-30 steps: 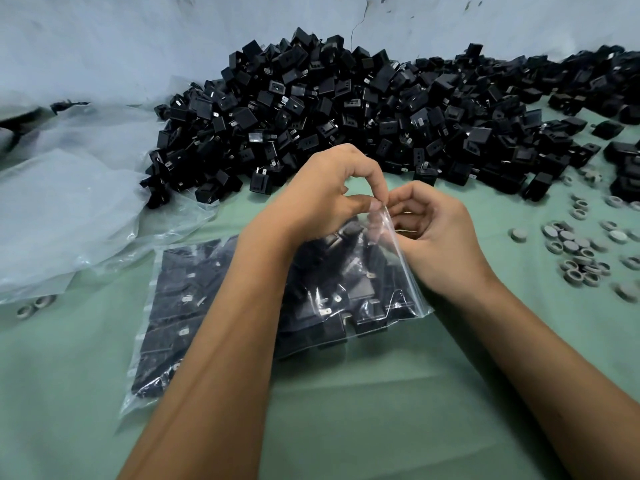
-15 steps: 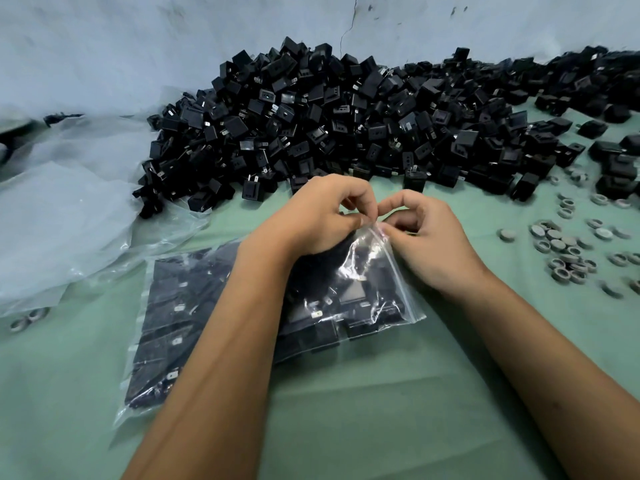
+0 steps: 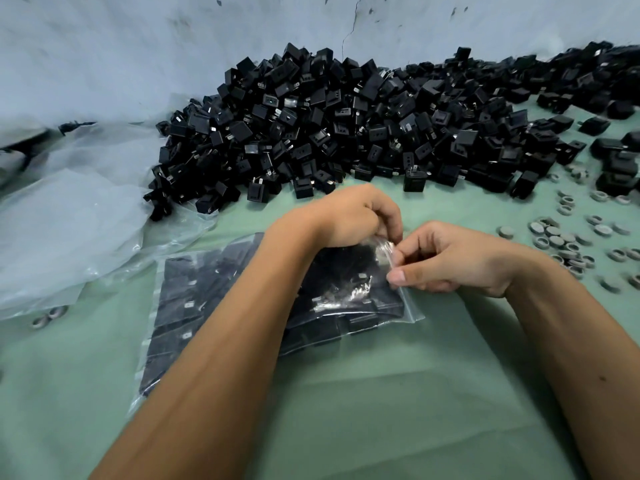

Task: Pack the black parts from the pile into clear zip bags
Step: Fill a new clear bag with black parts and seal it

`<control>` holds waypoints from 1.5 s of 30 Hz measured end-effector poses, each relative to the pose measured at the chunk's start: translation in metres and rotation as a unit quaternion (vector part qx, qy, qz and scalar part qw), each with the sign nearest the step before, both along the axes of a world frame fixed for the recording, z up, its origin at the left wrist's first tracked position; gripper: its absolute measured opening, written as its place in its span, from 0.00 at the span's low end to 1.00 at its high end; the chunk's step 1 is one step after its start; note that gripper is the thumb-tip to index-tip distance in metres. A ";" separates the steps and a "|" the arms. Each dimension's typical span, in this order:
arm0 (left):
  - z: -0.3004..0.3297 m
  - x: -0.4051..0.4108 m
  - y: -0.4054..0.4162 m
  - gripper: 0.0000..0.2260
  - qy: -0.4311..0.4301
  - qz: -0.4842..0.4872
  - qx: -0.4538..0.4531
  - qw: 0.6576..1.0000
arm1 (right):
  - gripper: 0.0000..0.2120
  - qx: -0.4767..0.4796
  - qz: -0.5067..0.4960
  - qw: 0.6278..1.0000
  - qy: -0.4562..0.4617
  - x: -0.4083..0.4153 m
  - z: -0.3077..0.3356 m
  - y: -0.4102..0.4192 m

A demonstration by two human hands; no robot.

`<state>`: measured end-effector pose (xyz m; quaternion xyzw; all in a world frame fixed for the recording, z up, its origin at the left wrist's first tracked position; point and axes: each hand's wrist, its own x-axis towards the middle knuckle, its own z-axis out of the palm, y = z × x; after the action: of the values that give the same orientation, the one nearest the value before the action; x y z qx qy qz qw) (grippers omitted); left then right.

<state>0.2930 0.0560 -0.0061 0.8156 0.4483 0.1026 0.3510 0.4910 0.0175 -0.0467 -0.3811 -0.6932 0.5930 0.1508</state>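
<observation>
A clear zip bag (image 3: 194, 306) full of black parts lies flat on the green cloth in front of me. My left hand (image 3: 349, 216) pinches the bag's zip edge at its far right corner. My right hand (image 3: 457, 261) pinches the same edge just beside it, thumb on top of the plastic strip. My left forearm lies across the bag and hides its middle. A big pile of black parts (image 3: 346, 129) stretches along the wall behind the hands.
Crumpled clear plastic bags (image 3: 65, 216) lie at the left. Several small grey rings (image 3: 568, 244) are scattered on the cloth at the right, a few more (image 3: 45, 317) at the left. A pale wall (image 3: 138, 46) closes off the back.
Both hands have come down with the bag's open end, which was held up and now lies lower. My right thumb has slid along the zip edge toward me.
</observation>
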 end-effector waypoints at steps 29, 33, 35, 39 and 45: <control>0.005 -0.065 0.011 0.13 0.089 0.103 0.002 0.991 | 0.09 0.277 -0.198 0.931 -0.132 -0.064 0.003 0.053; -0.003 -0.081 0.008 0.13 0.069 0.127 0.003 0.989 | 0.08 0.281 -0.157 0.942 -0.095 -0.076 0.001 0.060; -0.006 -0.086 0.009 0.12 0.029 0.139 -0.001 0.990 | 0.07 0.274 -0.129 0.950 -0.079 -0.081 0.000 0.065; -0.009 -0.089 0.012 0.08 -0.063 0.165 -0.051 0.983 | 0.07 0.223 -0.073 0.971 -0.052 -0.085 0.006 0.076; -0.009 -0.094 0.021 0.06 -0.084 0.148 -0.087 0.982 | 0.15 0.163 -0.079 0.968 -0.171 -0.076 0.022 0.092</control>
<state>0.1993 0.0769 -0.0156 0.6949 0.5403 0.1823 0.4381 0.4149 0.1098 -0.0250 -0.5010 -0.7635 0.3841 0.1362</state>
